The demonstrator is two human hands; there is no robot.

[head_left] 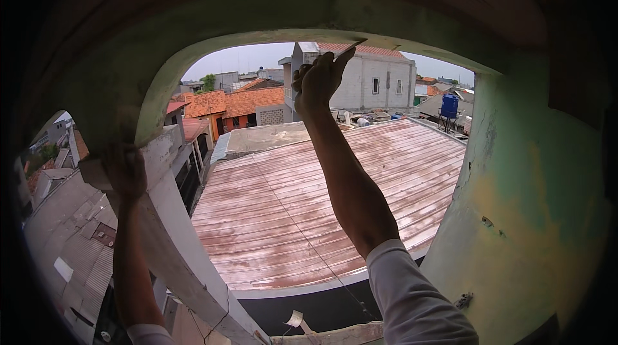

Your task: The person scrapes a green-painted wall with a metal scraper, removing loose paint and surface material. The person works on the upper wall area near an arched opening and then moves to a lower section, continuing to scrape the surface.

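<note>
My right hand (317,84) is raised to the underside of the arch (257,37), its fingers closed round a thin, flat-bladed scraper (358,43). The blade's tip meets the arch's lower edge; the handle is mostly hidden in my grip. On the left, my left hand (126,170) is up at the top of the pillar (175,232), where the arch comes down on it. Its fingers are in shadow and appear bent round the pillar's edge.
A green wall with yellowish patches and cracks (521,216) stands on the right. Beyond the opening lies a rusty corrugated metal roof (309,203), with a thin wire across it. Farther off are a grey building (360,81), orange tiled roofs (254,102) and a blue water tank (449,105).
</note>
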